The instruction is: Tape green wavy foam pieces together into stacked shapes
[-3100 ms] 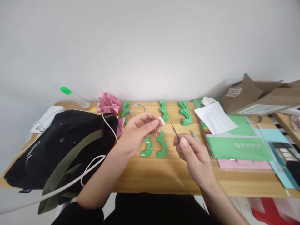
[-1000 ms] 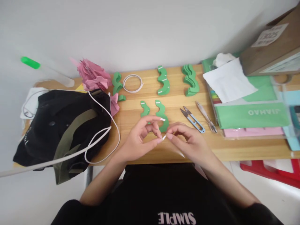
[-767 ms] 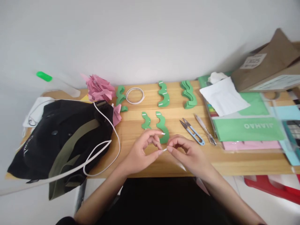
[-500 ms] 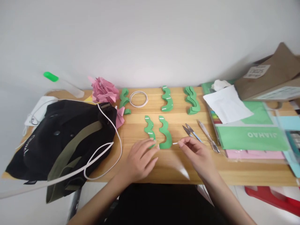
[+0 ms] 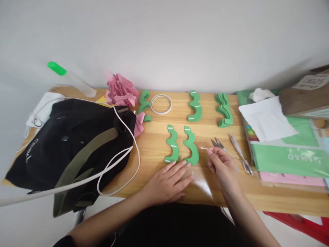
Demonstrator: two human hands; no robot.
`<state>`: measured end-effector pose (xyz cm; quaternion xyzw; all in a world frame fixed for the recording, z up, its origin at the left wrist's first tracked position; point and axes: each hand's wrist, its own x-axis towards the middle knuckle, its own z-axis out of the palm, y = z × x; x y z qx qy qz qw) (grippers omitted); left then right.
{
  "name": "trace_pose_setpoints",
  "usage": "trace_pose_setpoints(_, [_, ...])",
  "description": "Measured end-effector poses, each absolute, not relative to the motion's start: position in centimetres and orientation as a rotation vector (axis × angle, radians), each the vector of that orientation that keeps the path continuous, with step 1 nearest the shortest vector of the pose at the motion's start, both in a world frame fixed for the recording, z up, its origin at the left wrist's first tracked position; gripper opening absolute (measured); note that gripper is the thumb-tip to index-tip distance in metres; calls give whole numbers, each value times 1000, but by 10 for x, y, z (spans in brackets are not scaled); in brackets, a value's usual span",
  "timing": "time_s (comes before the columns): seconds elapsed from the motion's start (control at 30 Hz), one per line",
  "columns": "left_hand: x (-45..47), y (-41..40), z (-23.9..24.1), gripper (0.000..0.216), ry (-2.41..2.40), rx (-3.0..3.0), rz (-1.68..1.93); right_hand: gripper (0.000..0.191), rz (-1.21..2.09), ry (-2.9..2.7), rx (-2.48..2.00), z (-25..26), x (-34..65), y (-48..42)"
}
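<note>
Lying flat with fingers spread, my left hand (image 5: 169,181) has its fingertips at the lower end of a wavy green paper cutout (image 5: 192,151). That cutout bears a white strip at its top end. To its left lies a similar wavy green cutout (image 5: 174,151) with white strips at its top, middle and bottom. My right hand (image 5: 222,164) pinches a thin white strip (image 5: 204,148), probably tape, just right of the nearer cutout. Small scissors or snips (image 5: 218,142) lie partly hidden behind this hand.
Further back are a white tape ring (image 5: 161,113) and more green cutouts (image 5: 196,108), some stacked (image 5: 225,111). A pen (image 5: 240,152) lies beside green packets (image 5: 285,157). At left stand a black bag (image 5: 84,133), a white cable (image 5: 138,151) and a pink paper flower (image 5: 122,91).
My left hand has slid from the left cutout to the lower end of the right one, uncovering the left one's bottom strip. My right hand still holds its strip. The view has shifted.
</note>
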<state>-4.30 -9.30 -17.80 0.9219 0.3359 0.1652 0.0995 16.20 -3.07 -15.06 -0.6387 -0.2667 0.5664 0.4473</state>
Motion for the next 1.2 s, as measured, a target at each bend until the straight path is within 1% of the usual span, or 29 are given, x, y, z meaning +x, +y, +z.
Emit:
trace_pose_setpoints(0.27, [-42, -92, -181, 55, 958, 2657, 418, 41, 1403, -661, -1616, -152, 160, -27])
trace_pose_setpoints(0.37, [-41, -91, -179, 55, 946, 2635, 401, 39, 1405, -697, -1622, -151, 160, -26])
trace_pose_setpoints(0.53, [-41, -89, -178, 58, 940, 2627, 371, 42, 1407, -695, -1629, -149, 158, -27])
trace_pose_setpoints(0.93, [-42, -88, -175, 61, 924, 2594, 329, 38, 1398, -709, -1665, -148, 153, -25])
trace_pose_setpoints(1.2, [-41, -88, -176, 62, 920, 2592, 325, 36, 1460, -743, -1735, -149, 141, -19])
